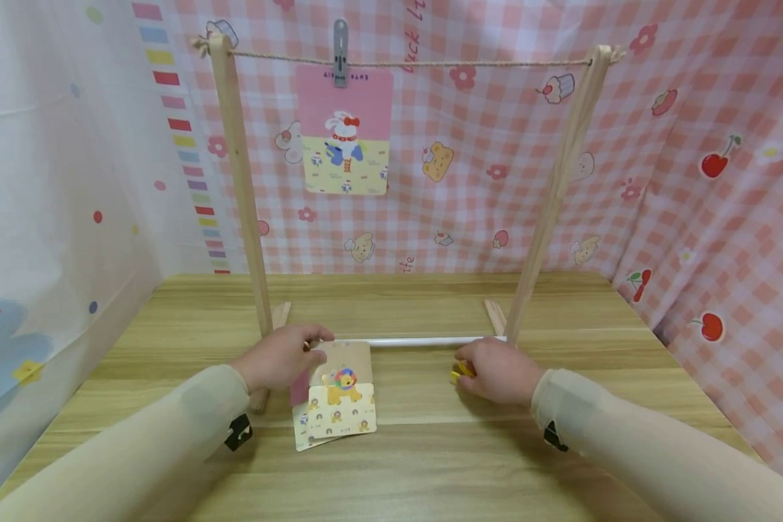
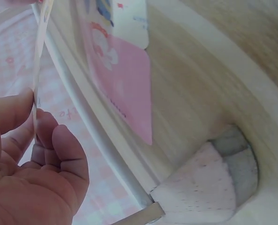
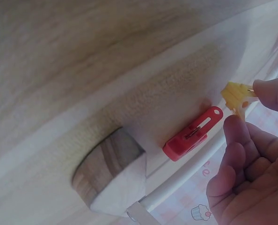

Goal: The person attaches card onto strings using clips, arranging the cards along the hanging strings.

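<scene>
My left hand (image 1: 280, 355) pinches a cream card (image 1: 349, 417) with a lion on it by its upper left edge, between thumb and fingers. In the left wrist view this card is edge-on. Partly covered by it is a pink-and-cream card (image 1: 301, 431), seen more fully in the left wrist view. On the right, my right hand (image 1: 496, 370) pinches a yellow clothes clip (image 3: 233, 97) by its handle ends, with thumb and fingers. Beside it on the table, a red clothes clip (image 3: 193, 135) shows in the right wrist view; my right hand hides it in the head view.
A wooden frame with two posts (image 1: 240, 167) stands on the table (image 1: 417, 464), a string (image 1: 470, 64) tied across its top. From the string a grey clip (image 1: 341, 51) holds a pink-and-yellow rabbit card (image 1: 346, 163). A white rod (image 1: 424, 341) joins the posts low down.
</scene>
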